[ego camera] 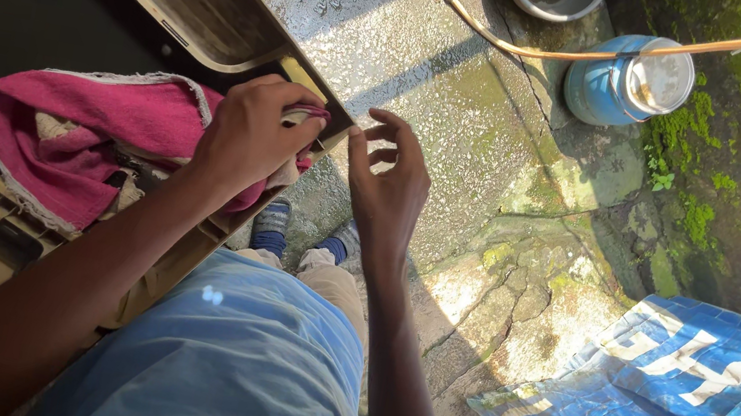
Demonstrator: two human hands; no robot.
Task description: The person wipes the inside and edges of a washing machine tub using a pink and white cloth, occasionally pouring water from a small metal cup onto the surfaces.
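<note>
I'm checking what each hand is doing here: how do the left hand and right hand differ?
The left hand presses down on the pink cloth at the corner of the beige casing; the right hand touches nothing and hangs in the air over the wet stone floor. The left hand's fingers curl closed on the cloth; the right hand's fingers are spread and loosely bent. Both are bare and sunlit.
</note>
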